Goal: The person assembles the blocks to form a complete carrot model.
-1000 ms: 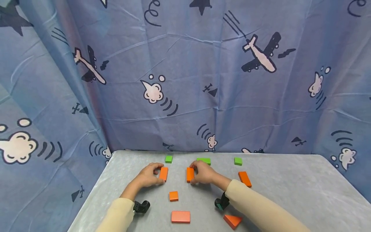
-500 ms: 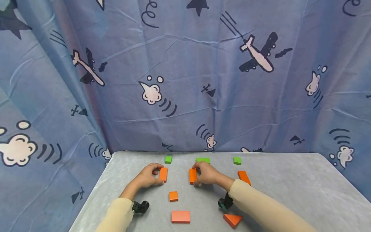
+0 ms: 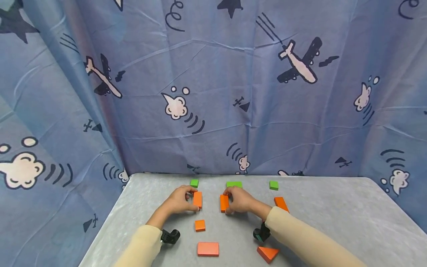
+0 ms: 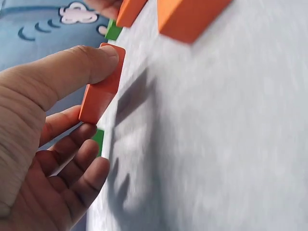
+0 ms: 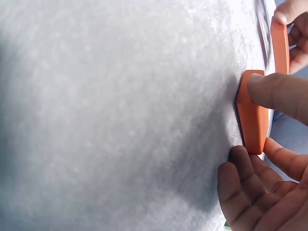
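Orange block [image 3: 198, 199] and second orange block [image 3: 224, 203] are pinched at their ends by partly curled left hand [image 3: 177, 200] and right hand [image 3: 241, 200] respectively, toward the far edge of the bench [image 3: 333, 215].

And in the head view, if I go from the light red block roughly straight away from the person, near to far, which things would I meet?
Light red block, small orange block, longer orange block in the fingers of the left hand, small green block, blue curtain.
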Tool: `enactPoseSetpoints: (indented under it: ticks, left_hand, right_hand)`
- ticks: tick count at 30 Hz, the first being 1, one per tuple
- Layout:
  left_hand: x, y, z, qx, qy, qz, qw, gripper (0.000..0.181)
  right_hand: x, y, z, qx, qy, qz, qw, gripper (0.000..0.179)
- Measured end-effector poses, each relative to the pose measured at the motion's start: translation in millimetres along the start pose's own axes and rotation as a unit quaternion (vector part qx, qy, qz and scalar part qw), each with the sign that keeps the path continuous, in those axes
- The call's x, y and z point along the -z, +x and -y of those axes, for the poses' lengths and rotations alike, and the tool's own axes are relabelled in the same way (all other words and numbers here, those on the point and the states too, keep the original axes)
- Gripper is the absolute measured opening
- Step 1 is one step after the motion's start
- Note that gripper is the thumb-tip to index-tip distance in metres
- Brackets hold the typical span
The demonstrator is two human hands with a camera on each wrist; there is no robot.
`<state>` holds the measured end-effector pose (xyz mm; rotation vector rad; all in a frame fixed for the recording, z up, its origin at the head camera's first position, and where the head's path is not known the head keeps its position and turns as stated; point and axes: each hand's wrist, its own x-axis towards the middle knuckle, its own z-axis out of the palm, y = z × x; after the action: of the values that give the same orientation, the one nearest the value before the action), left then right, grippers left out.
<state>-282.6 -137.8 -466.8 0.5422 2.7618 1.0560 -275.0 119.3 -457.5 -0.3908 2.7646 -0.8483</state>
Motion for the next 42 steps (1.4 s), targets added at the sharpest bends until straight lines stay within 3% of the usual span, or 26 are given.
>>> enactPoseSetpoints:
  ticks: [12,19,42]
  left_hand:
    - [-24.4,13.0,-20.3,-0.007,0.005,0.029,0.9996,0.062]
    - [-30.8,14.7,-32.8,-0.007,0.002,0.034,0.9994,0.065]
    - [-41.6,24.5,-38.8,0.003,0.034,0.051,0.9981,0.066]
  right_hand:
    - [0.8,-1.6,1.6,-0.005,-0.008,0.01,0.9999,0.055]
    - [0.0,-0.8,3.9,0.002,-0.005,0.012,0.9999,0.055]
    - [3.6,-0.4,2.0,0.004,-0.005,0.019,0.9998,0.055]
